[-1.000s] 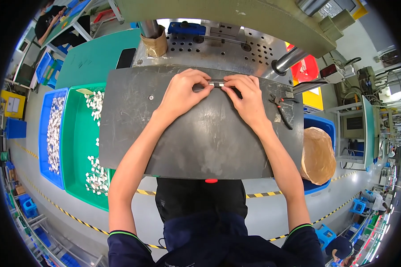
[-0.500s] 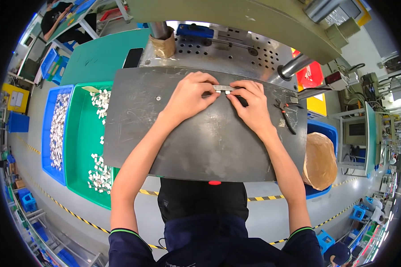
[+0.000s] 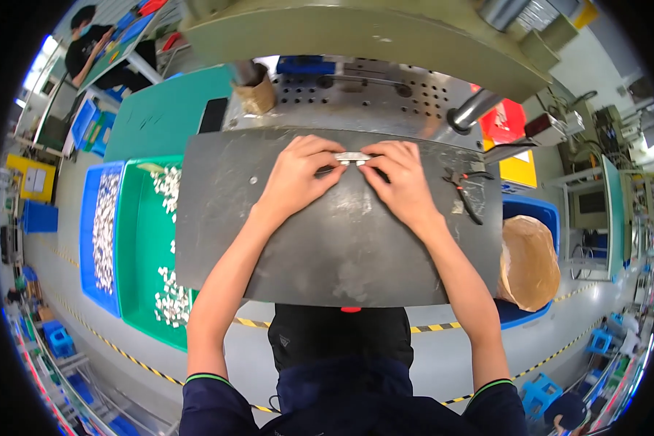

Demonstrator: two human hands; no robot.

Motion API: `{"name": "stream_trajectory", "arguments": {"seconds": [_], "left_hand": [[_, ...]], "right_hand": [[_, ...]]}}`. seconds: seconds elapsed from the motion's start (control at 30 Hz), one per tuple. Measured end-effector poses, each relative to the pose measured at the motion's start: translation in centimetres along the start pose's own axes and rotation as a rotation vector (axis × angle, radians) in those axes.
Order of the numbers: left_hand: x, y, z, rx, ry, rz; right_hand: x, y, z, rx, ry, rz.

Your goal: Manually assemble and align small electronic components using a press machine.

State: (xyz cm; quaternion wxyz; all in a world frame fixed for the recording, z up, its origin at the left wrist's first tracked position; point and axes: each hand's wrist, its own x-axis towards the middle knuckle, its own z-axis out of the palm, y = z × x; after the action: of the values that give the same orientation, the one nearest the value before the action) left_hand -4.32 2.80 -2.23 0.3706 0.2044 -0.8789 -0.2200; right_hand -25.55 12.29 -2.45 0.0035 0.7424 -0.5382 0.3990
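Note:
A short, silvery metal bar (image 3: 352, 156) is held level above the far half of a dark worktop. My left hand (image 3: 301, 171) pinches its left end between thumb and fingers. At the other end, my right hand (image 3: 400, 174) grips it the same way. Small white pieces (image 3: 361, 163) show along the bar's near side, between my thumbs; how they are joined to it is too small to tell. My fingertips hide both ends. To the right of my right hand, pliers (image 3: 463, 193) with dark and orange handles lie on the worktop (image 3: 341, 247).
Left of the worktop stand a green bin (image 3: 142, 240) and a blue bin (image 3: 103, 232), both with small white parts. A paper-lined blue bin (image 3: 538, 207) is at right. Behind rise a perforated metal plate (image 3: 370, 102) and press posts (image 3: 474, 112). Another person (image 3: 87, 47) sits far left.
The view has shifted a little, so the worktop sits lower in it. Both hands keep their pinch on the metal bar, which has moved slightly left.

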Motion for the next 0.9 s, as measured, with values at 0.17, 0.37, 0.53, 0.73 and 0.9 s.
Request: {"name": "stream_trajectory", "arguments": {"seconds": [0.17,0.37,0.53,0.73,0.9], "left_hand": [[0.4,0.4,0.0,0.001,0.012,-0.017],[0.6,-0.3,0.4,-0.027,0.041,-0.001],[0.9,-0.5,0.4,-0.020,0.034,0.007],[0.3,-0.4,0.9,-0.008,0.070,0.011],[0.6,-0.5,1.3,-0.008,0.097,0.008]], "right_hand": [[-0.1,0.0,-0.5,0.048,-0.009,0.031],[-0.2,0.2,-0.3,-0.002,-0.020,0.036],[0.3,0.2,-0.6,-0.024,-0.042,0.021],[0.0,-0.1,-0.6,-0.031,-0.030,0.061],[0.7,-0.2,-0.4,-0.049,-0.003,0.058]]}}
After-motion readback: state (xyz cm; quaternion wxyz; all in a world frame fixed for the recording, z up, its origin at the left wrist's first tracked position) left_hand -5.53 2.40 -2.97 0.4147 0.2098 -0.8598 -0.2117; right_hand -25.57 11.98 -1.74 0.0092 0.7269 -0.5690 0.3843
